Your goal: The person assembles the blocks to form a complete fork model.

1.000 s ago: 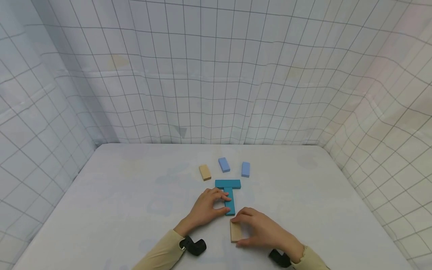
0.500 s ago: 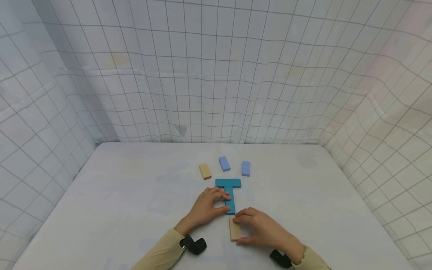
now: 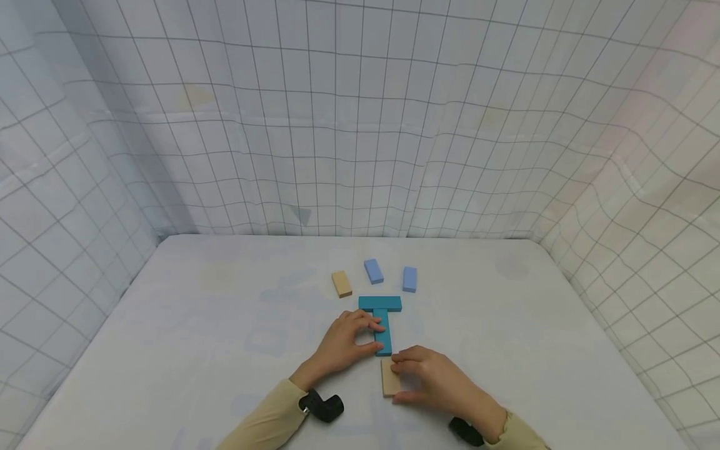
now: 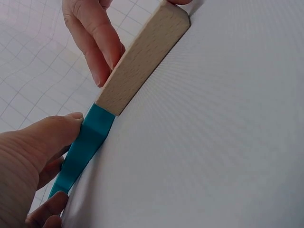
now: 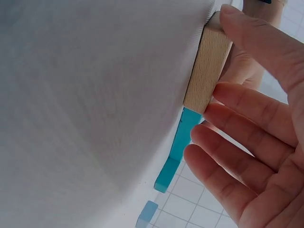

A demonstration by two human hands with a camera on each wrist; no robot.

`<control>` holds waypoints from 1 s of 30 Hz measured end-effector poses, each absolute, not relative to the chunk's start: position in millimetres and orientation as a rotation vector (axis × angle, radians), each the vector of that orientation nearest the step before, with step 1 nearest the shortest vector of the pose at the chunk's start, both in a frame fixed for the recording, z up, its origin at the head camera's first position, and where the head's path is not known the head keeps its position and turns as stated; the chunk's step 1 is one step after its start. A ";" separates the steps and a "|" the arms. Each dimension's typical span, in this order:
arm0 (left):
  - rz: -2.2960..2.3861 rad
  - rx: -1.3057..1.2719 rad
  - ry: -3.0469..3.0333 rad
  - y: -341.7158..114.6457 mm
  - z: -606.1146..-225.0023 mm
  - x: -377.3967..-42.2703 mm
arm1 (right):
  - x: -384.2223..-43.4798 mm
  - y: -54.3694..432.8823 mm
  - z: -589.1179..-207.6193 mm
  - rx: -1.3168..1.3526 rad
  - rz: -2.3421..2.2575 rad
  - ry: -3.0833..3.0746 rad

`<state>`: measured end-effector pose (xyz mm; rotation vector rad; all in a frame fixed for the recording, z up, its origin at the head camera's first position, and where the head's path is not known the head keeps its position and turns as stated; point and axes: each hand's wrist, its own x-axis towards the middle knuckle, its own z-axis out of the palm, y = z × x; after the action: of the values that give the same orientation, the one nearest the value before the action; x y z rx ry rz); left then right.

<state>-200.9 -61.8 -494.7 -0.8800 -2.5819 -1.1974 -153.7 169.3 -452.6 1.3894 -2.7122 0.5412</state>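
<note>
Two teal blocks form a T: a crossbar [image 3: 380, 304] and a stem [image 3: 383, 342] below it. My left hand [image 3: 341, 344] rests its thumb and fingertips on the stem, with the thumb along its upper face in the left wrist view. A plain wooden block [image 3: 388, 382] lies flat at the stem's near end. Both wrist views show the wooden block's end against the stem or very close to it. My right hand [image 3: 435, 384] holds the wooden block, thumb at its near end and fingers toward its far end.
Beyond the T lie a small tan block [image 3: 341, 284] and two light blue blocks, one tilted [image 3: 374, 271] and one nearly straight [image 3: 410, 279]. Grid-patterned white curtains [image 3: 360, 125] hang behind the white table [image 3: 197, 350] and along both sides.
The right hand has slid the wooden block slightly forward and left, narrowing the gap to the teal stem. The left hand keeps its place on the stem.
</note>
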 end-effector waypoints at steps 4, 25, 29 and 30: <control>-1.198 -0.889 -2.573 -62.3 -496.0 -200.9 | -152.6 171.2 -452.7 1.424 0.535 -2.715; -1.183 -0.912 -2.532 -62.1 -496.3 -201.0 | -156.0 173.3 -455.7 1.468 0.424 -2.632; -1.181 -0.911 -2.534 -62.5 -496.7 -201.4 | -155.9 172.5 -455.6 1.461 0.414 -2.638; -1.192 -0.904 -2.550 -62.6 -496.7 -201.4 | -155.9 172.3 -455.6 1.459 0.411 -2.638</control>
<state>-201.4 -62.6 -496.7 -0.9040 -2.5500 -1.1920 -155.9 172.3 -455.6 1.4586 -2.6383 0.4106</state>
